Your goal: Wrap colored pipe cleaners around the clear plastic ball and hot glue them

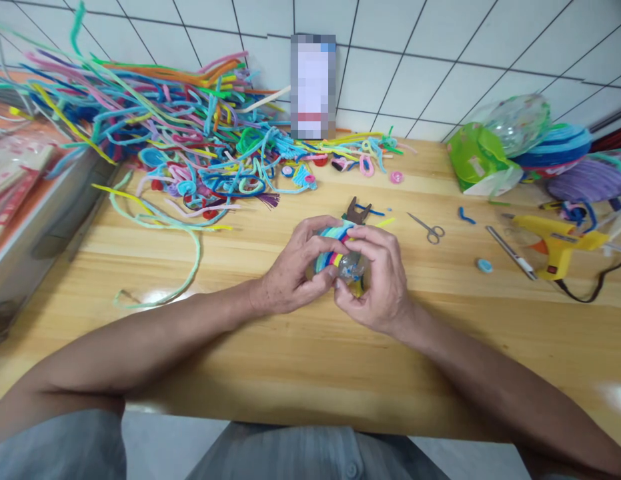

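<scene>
Both of my hands meet over the middle of the wooden table (300, 360). My left hand (290, 270) and my right hand (377, 280) are closed together around one small object (343, 257): a clear ball wrapped in coloured pipe cleaners, with blue, red and yellow bands showing between the fingers. The fingers cover most of it. Brown pliers (357, 212) lie just behind my hands.
A big tangle of coloured pipe cleaners (180, 133) fills the back left. Small scissors (429, 229), a yellow glue gun (560, 247), a craft knife (510, 252), a green bag (477, 160) and coiled pipe-cleaner discs (565, 143) sit at the right. A pale green strand (187, 267) loops at the left.
</scene>
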Demonstrator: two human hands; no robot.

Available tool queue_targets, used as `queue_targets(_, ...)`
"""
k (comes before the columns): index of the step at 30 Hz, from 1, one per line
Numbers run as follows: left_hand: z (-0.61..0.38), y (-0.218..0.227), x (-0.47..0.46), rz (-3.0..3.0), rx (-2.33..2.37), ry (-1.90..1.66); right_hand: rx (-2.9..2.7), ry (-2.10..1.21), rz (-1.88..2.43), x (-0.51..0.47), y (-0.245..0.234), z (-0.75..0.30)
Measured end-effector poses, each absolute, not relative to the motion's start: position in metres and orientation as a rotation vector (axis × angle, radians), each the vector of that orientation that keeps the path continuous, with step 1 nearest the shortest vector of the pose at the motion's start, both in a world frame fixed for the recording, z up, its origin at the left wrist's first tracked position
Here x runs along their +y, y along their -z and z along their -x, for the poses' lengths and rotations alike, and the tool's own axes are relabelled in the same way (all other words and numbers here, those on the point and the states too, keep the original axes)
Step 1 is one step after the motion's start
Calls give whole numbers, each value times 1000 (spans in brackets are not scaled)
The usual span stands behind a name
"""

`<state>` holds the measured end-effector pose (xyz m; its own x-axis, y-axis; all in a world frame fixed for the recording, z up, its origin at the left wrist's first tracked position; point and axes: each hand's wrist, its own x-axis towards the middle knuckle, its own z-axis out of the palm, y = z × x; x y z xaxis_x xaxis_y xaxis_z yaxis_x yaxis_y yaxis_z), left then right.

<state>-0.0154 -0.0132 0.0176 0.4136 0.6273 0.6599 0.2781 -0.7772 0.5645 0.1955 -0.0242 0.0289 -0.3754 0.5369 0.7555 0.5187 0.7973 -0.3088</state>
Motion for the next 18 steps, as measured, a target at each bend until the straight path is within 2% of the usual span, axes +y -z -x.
queue_targets(18, 16, -17, -14, -2308, 780, -1300, -2031, -23, 766, -24, -29, -195)
